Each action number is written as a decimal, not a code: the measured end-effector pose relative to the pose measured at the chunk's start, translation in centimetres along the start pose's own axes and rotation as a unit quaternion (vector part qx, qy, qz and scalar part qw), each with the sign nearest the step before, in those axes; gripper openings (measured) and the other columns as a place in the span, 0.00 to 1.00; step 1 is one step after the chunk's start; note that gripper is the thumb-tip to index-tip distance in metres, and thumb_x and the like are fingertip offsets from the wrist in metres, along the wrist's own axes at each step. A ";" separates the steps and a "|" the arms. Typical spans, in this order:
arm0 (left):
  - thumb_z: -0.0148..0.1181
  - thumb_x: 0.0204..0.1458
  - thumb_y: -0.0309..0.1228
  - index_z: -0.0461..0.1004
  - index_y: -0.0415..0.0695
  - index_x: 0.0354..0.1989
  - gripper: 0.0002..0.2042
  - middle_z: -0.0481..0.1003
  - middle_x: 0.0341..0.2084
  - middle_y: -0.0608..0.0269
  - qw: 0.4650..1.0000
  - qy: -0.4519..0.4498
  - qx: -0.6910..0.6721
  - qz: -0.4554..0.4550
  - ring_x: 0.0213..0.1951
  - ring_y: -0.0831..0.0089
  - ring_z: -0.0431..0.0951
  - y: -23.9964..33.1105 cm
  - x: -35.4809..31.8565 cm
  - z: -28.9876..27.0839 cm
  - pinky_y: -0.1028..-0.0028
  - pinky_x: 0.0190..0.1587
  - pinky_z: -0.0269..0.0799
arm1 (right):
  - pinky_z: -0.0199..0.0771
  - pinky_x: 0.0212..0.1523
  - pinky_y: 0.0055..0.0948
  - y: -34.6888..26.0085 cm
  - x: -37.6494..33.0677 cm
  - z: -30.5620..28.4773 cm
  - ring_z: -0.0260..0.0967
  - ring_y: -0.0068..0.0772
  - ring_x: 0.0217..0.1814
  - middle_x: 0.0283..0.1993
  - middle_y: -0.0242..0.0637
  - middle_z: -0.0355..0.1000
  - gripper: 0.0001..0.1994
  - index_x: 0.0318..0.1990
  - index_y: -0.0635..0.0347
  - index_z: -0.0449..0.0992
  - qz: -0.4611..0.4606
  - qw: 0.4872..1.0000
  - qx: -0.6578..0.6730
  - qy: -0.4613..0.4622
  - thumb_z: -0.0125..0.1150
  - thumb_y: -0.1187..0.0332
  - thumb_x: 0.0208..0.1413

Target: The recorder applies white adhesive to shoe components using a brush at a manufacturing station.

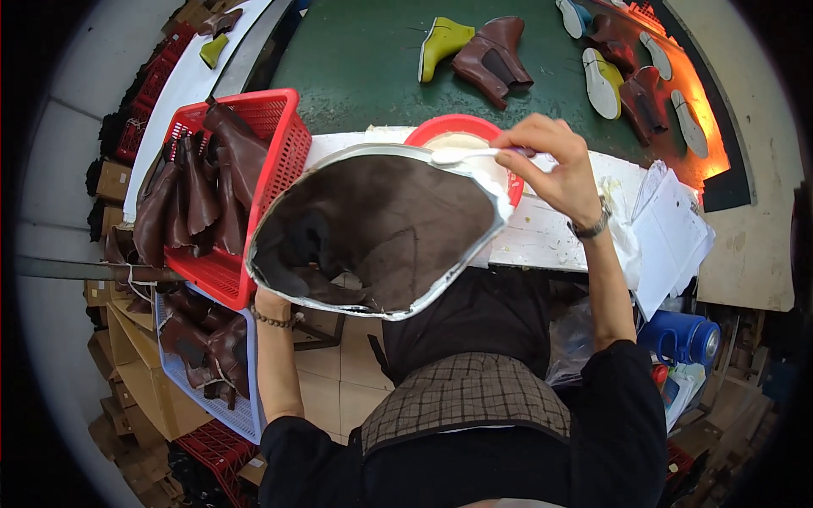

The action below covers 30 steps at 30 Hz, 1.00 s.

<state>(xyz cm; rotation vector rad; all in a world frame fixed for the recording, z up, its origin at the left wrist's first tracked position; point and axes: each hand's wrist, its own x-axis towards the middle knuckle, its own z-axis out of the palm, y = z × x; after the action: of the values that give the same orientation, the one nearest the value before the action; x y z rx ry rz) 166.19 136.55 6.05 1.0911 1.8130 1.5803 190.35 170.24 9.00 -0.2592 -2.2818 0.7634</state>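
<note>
Your right hand (555, 165) pinches a white glue brush (461, 155), its tip on the pale rim of the brown boot upper (377, 229). Your left hand (271, 300) is mostly hidden under the upper's lower left corner — it seems to grip it from below. You appear to be gluing the edge; the next stroke calls for following that rim evenly. The upper sits just in front of the red glue bowl (440, 127) — dark, suede-like inside, whitish border all round.
</note>
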 end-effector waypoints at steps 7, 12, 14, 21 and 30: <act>0.76 0.40 0.32 0.77 0.35 0.40 0.20 0.81 0.31 0.57 1.000 0.001 0.015 -0.007 0.32 0.64 0.81 2.3 2.1 4.1 0.64 0.40 0.79 | 0.62 0.45 0.28 0.1 3.7 0.7 0.74 0.26 0.37 0.33 0.28 0.79 0.05 0.37 0.55 0.86 -0.100 0.992 0.056 -0.044 0.73 0.69 0.53; 0.66 0.32 0.13 0.63 0.36 0.68 0.45 0.72 0.61 0.54 0.909 -0.171 -0.360 -0.120 0.61 0.64 0.73 -2.1 1.7 4.6 0.66 0.62 0.71 | 0.59 0.46 0.29 -0.3 5.4 -0.2 0.73 0.24 0.37 0.33 0.27 0.79 0.05 0.36 0.54 0.87 -0.159 0.984 0.024 -0.076 0.74 0.68 0.51; 0.64 0.27 0.13 0.65 0.35 0.67 0.45 0.74 0.59 0.52 0.872 -0.163 -0.404 -0.224 0.58 0.64 0.76 -2.9 1.6 4.7 0.67 0.60 0.73 | 0.58 0.48 0.29 -0.4 5.8 -0.2 0.72 0.23 0.38 0.34 0.25 0.78 0.06 0.36 0.52 0.87 -0.160 0.982 0.025 -0.093 0.75 0.66 0.51; 0.54 0.24 0.14 0.74 0.29 0.54 0.36 0.81 0.45 0.47 0.804 -0.283 -0.400 -0.335 0.46 0.60 0.83 -1.3 1.9 6.9 0.69 0.45 0.80 | 0.58 0.51 0.31 -1.9 6.9 2.0 0.70 0.25 0.40 0.35 0.25 0.77 0.08 0.37 0.50 0.87 -0.243 0.961 0.004 -0.133 0.76 0.65 0.49; 0.54 0.29 0.17 0.70 0.29 0.59 0.37 0.79 0.51 0.45 0.809 -0.114 -0.505 -0.278 0.52 0.53 0.80 -1.5 1.1 2.8 0.64 0.49 0.79 | 0.66 0.34 0.20 8.7 2.7 0.1 0.67 0.15 0.33 0.28 0.26 0.75 0.07 0.35 0.66 0.83 0.088 0.989 0.085 0.083 0.63 0.73 0.63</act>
<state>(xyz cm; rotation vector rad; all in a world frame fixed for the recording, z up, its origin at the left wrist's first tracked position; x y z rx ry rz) 167.45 139.00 4.21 0.1823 0.7500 1.5751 188.06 178.26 5.33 -0.4321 -2.0437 0.9835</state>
